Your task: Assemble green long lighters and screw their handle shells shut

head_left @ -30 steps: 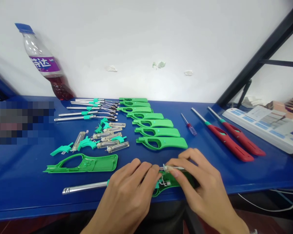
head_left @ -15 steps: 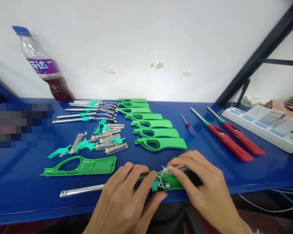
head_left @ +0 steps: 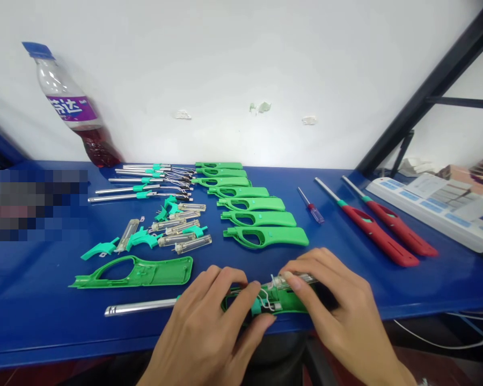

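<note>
Near the front table edge, my left hand [head_left: 209, 316] is closed around a green lighter half-shell [head_left: 292, 301] with a metal tube [head_left: 140, 307] sticking out to the left. White wires [head_left: 264, 300] and a teal piece [head_left: 256, 306] show inside the shell. My right hand [head_left: 338, 305] pinches a clear gas tank [head_left: 290, 281] between thumb and fingers, over the shell's upper edge; whether it is seated I cannot tell. Another empty green half-shell [head_left: 165, 272] lies inside-up beyond my left hand. My palms hide part of the shell.
Behind lie several clear tanks [head_left: 193, 245], teal triggers [head_left: 100, 248], metal tube assemblies [head_left: 116, 198] and a row of green shells [head_left: 282, 236]. To the right are a screwdriver [head_left: 316, 213], two red lighters [head_left: 386, 238] and a white power strip [head_left: 434, 212]. A drink bottle [head_left: 78, 115] stands back left.
The metal tube's tip has shifted slightly right and up. The gas tank in my right hand has moved a little to the right; both hands keep their hold.
</note>
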The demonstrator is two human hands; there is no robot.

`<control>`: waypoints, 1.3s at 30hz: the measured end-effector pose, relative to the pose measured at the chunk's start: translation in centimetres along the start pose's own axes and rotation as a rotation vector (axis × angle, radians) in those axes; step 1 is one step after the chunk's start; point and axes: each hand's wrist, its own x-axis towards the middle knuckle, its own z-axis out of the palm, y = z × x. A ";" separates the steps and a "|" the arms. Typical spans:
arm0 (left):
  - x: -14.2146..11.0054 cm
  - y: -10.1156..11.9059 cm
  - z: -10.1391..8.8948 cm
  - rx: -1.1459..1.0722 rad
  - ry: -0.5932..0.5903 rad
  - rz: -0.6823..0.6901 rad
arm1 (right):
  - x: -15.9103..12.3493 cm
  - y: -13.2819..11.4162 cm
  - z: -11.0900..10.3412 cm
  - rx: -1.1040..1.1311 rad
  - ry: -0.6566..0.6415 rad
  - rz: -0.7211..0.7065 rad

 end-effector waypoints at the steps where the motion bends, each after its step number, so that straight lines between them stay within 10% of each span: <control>1: 0.0 0.0 0.0 -0.001 0.000 0.002 | 0.0 0.0 0.0 0.002 0.001 0.001; 39: 0.5 -0.1 -0.1 -0.030 0.004 0.015 | 0.3 0.4 -0.2 -0.021 -0.096 0.028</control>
